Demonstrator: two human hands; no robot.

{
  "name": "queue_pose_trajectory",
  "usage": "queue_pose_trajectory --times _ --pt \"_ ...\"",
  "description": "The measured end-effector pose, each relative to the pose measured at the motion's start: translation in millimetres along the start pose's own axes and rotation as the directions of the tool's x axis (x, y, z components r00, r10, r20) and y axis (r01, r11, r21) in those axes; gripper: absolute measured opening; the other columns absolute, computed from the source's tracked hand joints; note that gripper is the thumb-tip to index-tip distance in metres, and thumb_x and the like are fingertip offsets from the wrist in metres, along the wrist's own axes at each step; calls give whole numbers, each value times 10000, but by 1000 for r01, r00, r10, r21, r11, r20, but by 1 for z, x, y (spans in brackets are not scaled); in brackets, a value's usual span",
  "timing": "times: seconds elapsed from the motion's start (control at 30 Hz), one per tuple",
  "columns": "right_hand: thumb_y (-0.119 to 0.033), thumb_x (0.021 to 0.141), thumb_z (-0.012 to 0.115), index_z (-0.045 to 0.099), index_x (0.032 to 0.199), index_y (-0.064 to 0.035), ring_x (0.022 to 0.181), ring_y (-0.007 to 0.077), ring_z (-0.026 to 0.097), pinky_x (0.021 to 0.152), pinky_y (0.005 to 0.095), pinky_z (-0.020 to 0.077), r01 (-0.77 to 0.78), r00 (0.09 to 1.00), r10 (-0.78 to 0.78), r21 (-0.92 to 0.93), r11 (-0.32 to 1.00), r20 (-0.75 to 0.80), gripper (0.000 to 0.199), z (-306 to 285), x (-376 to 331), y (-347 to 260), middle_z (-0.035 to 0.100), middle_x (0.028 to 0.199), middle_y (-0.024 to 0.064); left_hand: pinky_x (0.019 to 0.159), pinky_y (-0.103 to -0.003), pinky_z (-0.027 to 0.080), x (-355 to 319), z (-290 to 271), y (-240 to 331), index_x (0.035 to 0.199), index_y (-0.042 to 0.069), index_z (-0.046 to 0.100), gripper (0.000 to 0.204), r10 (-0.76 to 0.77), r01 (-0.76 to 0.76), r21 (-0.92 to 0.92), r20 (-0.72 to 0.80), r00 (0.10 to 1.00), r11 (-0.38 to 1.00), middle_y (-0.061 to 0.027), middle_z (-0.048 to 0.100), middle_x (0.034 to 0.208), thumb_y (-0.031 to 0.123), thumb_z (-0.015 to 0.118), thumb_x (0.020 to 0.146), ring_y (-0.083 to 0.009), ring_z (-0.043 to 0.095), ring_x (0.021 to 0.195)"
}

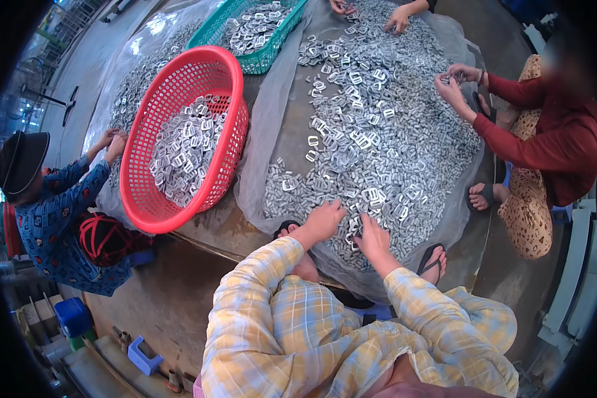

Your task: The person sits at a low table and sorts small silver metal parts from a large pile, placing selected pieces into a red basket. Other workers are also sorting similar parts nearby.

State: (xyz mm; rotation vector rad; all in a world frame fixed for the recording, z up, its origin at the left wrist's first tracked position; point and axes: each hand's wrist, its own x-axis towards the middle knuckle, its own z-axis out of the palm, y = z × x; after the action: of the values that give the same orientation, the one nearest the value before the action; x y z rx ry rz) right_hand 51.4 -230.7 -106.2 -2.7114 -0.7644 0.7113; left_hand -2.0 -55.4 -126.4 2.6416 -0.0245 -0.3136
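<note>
While the person in the yellow checked shirt sits low at the near edge of the heap, both of their hands rest in the pile of small grey metal buckles (371, 126) spread over a clear plastic sheet (272, 132) on the floor. The left hand (324, 220) lies palm down on the near edge of the pile, fingers loosely together and curled onto the pieces; I cannot tell whether it pinches any one of them. The right hand (371, 235) sits just beside it, fingers bent down into the buckles, and what it grips, if anything, is hidden under the fingers. The two hands are near each other but apart. The person's sandalled feet (434, 262) rest at the edge of the sheet on either side of the arms.

To the left of the heap, a red plastic basket (154, 205) stands tilted, partly filled with the same buckles. Beyond it lies a green basket (209, 30), also holding buckles. At the far left, a person in a blue patterned top (53, 219) and dark hat reaches both hands toward another spread of buckles. On the right, a person in a dark red sleeve (524, 142) holds both hands together over the heap's far side. At the top edge, another pair of hands (371, 12) touches the pile.
</note>
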Motion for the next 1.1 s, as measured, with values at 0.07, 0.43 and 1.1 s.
queue_pose_trajectory --times 0.07,0.43,1.1 --pt "-267 641 799 447 1215 -100 938 330 608 756 426 500 14 997 -10 54 998 -71 693 11 -1 12 595 1070 144 742 -400 496 -1 8 -14 1006 80 563 437 -21 21 -181 2 1000 983 -113 574 980 94 761 616 -286 591 872" --pt "-136 688 679 597 799 -10 673 147 575 612 302 471 -161 985 97 578 800 140 187 -14 41 63 589 720 25 591 -306 439 -7 0 -18 1012 74 575 379 -8 102 -681 140 990 725 -31 516 661 45 634 639 -158 527 625" --pt "-257 664 728 589 974 -109 796 351 632 719 435 510 74 997 -73 85 994 -18 370 6 -14 49 636 804 156 654 -450 515 -11 3 11 1011 45 547 432 64 -40 -158 149 987 987 -180 647 770 191 723 645 -361 642 747"
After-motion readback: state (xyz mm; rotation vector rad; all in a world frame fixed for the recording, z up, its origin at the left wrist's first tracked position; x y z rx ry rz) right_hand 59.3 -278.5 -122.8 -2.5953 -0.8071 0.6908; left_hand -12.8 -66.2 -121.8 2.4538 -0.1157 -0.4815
